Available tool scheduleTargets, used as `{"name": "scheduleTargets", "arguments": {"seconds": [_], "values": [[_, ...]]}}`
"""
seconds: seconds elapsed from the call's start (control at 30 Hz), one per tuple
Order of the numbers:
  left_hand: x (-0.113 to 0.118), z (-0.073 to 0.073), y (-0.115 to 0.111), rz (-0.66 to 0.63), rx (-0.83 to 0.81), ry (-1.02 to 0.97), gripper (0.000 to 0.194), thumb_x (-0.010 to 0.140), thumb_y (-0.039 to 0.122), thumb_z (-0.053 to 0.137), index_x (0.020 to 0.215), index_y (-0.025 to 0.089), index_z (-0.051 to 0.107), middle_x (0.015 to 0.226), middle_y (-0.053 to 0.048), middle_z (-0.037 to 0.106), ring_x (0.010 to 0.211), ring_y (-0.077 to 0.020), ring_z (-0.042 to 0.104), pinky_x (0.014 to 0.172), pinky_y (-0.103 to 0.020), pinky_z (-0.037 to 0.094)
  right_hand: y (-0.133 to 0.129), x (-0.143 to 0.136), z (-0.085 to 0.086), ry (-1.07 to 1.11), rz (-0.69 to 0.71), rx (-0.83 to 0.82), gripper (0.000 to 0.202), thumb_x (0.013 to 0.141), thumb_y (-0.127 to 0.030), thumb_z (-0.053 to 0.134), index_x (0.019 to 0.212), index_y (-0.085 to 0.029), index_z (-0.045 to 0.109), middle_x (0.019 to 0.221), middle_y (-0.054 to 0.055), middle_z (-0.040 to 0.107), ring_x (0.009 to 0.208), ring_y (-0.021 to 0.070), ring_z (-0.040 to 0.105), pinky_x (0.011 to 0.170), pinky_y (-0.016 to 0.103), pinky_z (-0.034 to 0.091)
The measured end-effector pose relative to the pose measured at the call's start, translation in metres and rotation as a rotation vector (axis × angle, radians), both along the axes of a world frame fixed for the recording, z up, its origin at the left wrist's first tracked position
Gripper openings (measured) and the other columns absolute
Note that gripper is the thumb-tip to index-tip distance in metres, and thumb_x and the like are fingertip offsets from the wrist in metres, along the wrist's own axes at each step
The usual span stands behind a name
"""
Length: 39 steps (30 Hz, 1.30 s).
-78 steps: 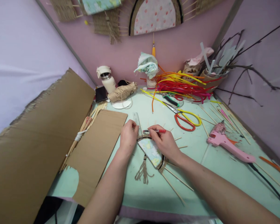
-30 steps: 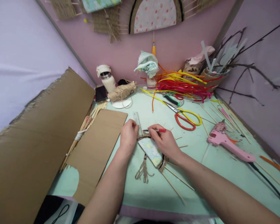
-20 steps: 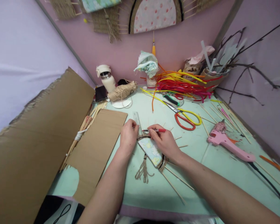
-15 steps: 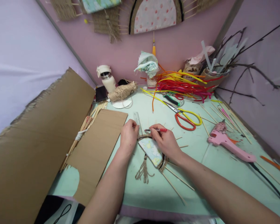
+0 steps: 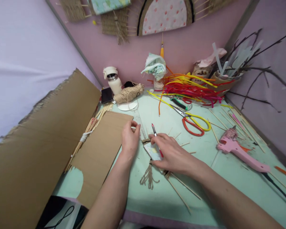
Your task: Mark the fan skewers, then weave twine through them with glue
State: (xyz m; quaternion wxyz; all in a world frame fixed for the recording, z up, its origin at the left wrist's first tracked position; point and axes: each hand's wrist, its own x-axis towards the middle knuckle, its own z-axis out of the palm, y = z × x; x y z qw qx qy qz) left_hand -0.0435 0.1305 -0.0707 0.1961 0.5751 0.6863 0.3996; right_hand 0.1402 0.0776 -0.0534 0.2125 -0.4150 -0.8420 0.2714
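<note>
A half-round craft piece (image 5: pixel 151 150), with pale floral fabric, a jute border and thin sticks fanning out, lies on the table. Its jute tassel (image 5: pixel 148 178) hangs toward me. My right hand (image 5: pixel 170 152) covers much of it, thumb at the straight edge, with a red-ended pen (image 5: pixel 154 130) tucked between the fingers and pointing away from me. Just left of the piece is my left hand (image 5: pixel 130 136), fingers curled and thumb near the fingertips. Those fingertips are beside a clear ruler (image 5: pixel 139 121); whether they pinch anything is hidden.
Brown cardboard (image 5: pixel 102 136) lies at left beside bundled sticks (image 5: pixel 85 135). Scissors (image 5: pixel 193 124), pipe cleaners (image 5: pixel 190 89) and a twine bundle (image 5: pixel 128 93) are at the back. At right lie a pink glue gun (image 5: pixel 243 151) and loose sticks. Branches (image 5: pixel 257 70) jut out from a pot.
My right hand has moved toward me over the fabric, and the pen has swung from lying sideways to pointing away. My left hand has shifted slightly off the ruler. The view has turned a little left.
</note>
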Motion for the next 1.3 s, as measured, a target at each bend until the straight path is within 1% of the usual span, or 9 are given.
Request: {"name": "scheduleTargets", "arguments": {"seconds": [0.13, 0.33, 0.6, 0.7, 0.8, 0.9, 1.0, 1.17, 1.3], "values": [[0.000, 0.001, -0.001, -0.012, -0.017, 0.002, 0.009, 0.081, 0.028, 0.056, 0.080, 0.019, 0.054, 0.077, 0.001, 0.062, 0.056, -0.0104, 0.054, 0.059, -0.025, 0.040, -0.003, -0.003, -0.001, -0.105, -0.034, 0.010, 0.040, 0.069, -0.029, 0.071, 0.104, -0.021, 0.053, 0.107, 0.009, 0.062, 0.106, 0.0296, 0.050, 0.082, 0.040, 0.041], [0.002, 0.003, -0.002, -0.028, -0.056, 0.035, 0.007, 0.081, 0.026, 0.056, 0.080, 0.019, 0.053, 0.076, 0.000, 0.062, 0.058, -0.0115, 0.054, 0.061, -0.025, 0.040, -0.003, -0.008, -0.001, -0.148, -0.125, 0.050, 0.037, 0.067, -0.033, 0.074, 0.095, -0.020, 0.053, 0.098, 0.009, 0.061, 0.093, 0.0270, 0.052, 0.075, 0.037, 0.043], [0.005, -0.002, -0.001, -0.072, -0.075, 0.072, 0.005, 0.081, 0.023, 0.056, 0.079, 0.019, 0.054, 0.078, 0.000, 0.063, 0.064, -0.0126, 0.056, 0.062, -0.025, 0.040, -0.003, -0.007, -0.004, -0.137, -0.215, 0.017, 0.061, 0.059, -0.045, 0.083, 0.106, -0.019, 0.054, 0.095, 0.011, 0.063, 0.093, 0.0309, 0.058, 0.069, 0.037, 0.046], [0.006, -0.001, 0.000, -0.081, -0.066, 0.060, 0.006, 0.082, 0.024, 0.056, 0.080, 0.019, 0.055, 0.079, 0.000, 0.063, 0.062, -0.0118, 0.056, 0.062, -0.025, 0.040, 0.001, -0.005, -0.003, -0.036, -0.272, 0.013, 0.060, 0.065, -0.038, 0.080, 0.115, -0.020, 0.053, 0.102, 0.012, 0.064, 0.097, 0.0307, 0.060, 0.072, 0.038, 0.047], [0.007, 0.000, 0.000, -0.089, -0.056, 0.068, 0.006, 0.082, 0.024, 0.056, 0.081, 0.019, 0.055, 0.080, 0.000, 0.064, 0.062, -0.0117, 0.055, 0.061, -0.025, 0.040, 0.003, -0.004, -0.004, 0.101, -0.350, 0.007, 0.038, 0.080, -0.027, 0.065, 0.115, -0.022, 0.052, 0.108, 0.010, 0.066, 0.100, 0.0274, 0.062, 0.078, 0.038, 0.047], [0.008, -0.002, -0.001, -0.112, -0.053, 0.083, 0.004, 0.083, 0.023, 0.055, 0.081, 0.019, 0.055, 0.080, -0.001, 0.063, 0.065, -0.0128, 0.056, 0.062, -0.025, 0.040, 0.004, -0.004, -0.005, 0.216, -0.406, -0.006, 0.018, 0.090, -0.022, 0.048, 0.106, -0.023, 0.056, 0.101, 0.007, 0.070, 0.095, 0.0237, 0.065, 0.078, 0.036, 0.047], [0.008, -0.005, -0.001, -0.129, -0.052, 0.092, 0.002, 0.082, 0.021, 0.055, 0.081, 0.019, 0.054, 0.081, -0.001, 0.063, 0.069, -0.0140, 0.057, 0.064, -0.026, 0.041, 0.004, -0.004, -0.007, 0.293, -0.421, -0.050, 0.022, 0.095, -0.025, 0.040, 0.108, -0.023, 0.057, 0.092, 0.005, 0.072, 0.087, 0.0213, 0.067, 0.074, 0.032, 0.046], [0.008, -0.007, -0.001, -0.149, -0.054, 0.096, 0.003, 0.082, 0.021, 0.055, 0.081, 0.020, 0.054, 0.081, -0.001, 0.063, 0.070, -0.0146, 0.057, 0.065, -0.026, 0.042, 0.004, -0.006, -0.008, 0.365, -0.435, -0.114, 0.031, 0.096, -0.038, 0.043, 0.116, -0.023, 0.060, 0.078, 0.002, 0.071, 0.073, 0.0190, 0.066, 0.071, 0.030, 0.046], [0.009, -0.005, -0.001, -0.152, -0.061, 0.105, 0.004, 0.082, 0.022, 0.055, 0.080, 0.020, 0.054, 0.079, -0.001, 0.062, 0.068, -0.0144, 0.057, 0.065, -0.026, 0.042, 0.007, -0.009, -0.008, 0.442, -0.431, -0.062, 0.027, 0.094, -0.038, 0.047, 0.106, -0.021, 0.066, 0.097, 0.005, 0.071, 0.088, 0.0196, 0.065, 0.080, 0.031, 0.046]]}}
